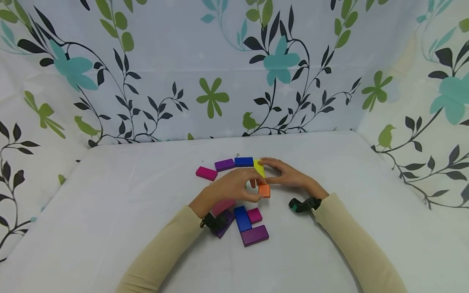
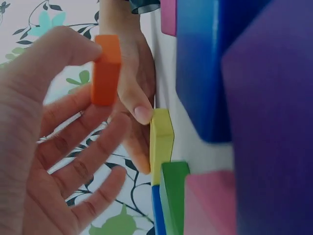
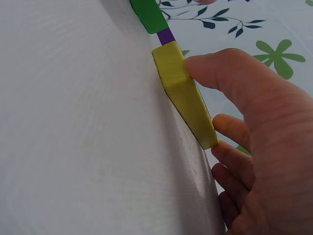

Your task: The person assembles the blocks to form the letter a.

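Observation:
Between thumb and fingertips, my left hand [image 1: 234, 185] pinches an orange block [image 1: 264, 191]; the left wrist view shows it raised off the table, with the other fingers spread loosely. My right hand [image 1: 289, 174] has its thumb and fingertips at the ends of a yellow block [image 3: 183, 95], which lies on the table. That block is at the right end of a curved row, touching a blue block [image 1: 243, 162]. A purple block [image 1: 224, 165] and a magenta block [image 1: 206, 173] continue the row leftward. A green block [image 2: 173, 196] is mostly hidden behind my left hand in the head view.
Nearer me lie a blue block [image 1: 242, 219], a small magenta block [image 1: 254, 215] and a purple block [image 1: 255, 235]. Partly under my left wrist are a pink block [image 1: 222, 206] and another purple block [image 1: 229, 223]. Patterned cloth [image 1: 165, 61] stands behind the white table [image 1: 146, 183].

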Motion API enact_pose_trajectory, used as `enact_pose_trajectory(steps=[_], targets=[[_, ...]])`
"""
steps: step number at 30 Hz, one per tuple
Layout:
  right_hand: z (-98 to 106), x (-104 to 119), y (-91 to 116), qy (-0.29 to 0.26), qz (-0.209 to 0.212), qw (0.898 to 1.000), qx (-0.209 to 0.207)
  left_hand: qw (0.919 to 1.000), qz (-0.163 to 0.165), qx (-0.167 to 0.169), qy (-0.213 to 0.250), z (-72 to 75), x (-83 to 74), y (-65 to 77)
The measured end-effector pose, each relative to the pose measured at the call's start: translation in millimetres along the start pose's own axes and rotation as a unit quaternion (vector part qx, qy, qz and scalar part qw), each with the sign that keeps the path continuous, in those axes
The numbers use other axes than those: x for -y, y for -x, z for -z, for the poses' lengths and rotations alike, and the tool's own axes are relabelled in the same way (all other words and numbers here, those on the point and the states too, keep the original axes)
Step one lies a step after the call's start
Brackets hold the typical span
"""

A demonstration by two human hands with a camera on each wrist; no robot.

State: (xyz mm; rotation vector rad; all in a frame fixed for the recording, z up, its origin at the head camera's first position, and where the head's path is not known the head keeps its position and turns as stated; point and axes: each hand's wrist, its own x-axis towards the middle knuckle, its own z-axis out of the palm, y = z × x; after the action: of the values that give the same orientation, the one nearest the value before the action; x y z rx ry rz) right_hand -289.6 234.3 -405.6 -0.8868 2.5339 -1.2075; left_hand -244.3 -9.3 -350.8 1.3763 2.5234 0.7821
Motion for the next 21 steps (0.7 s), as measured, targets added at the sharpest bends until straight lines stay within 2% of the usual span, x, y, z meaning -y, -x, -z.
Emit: enact_pose_trajectory(steps=[10, 21], targets=[[-3, 2, -1, 0.017, -0.007, 1.000, 0.002, 0.9979, 0.056, 0.003, 0.034, -6.8, 10.0, 2.2], [-1, 5, 1, 0.013, -0.021, 1.000, 0.000, 0.9981, 0.053, 0.003, 0.033, -12.3, 21.6, 0.5]])
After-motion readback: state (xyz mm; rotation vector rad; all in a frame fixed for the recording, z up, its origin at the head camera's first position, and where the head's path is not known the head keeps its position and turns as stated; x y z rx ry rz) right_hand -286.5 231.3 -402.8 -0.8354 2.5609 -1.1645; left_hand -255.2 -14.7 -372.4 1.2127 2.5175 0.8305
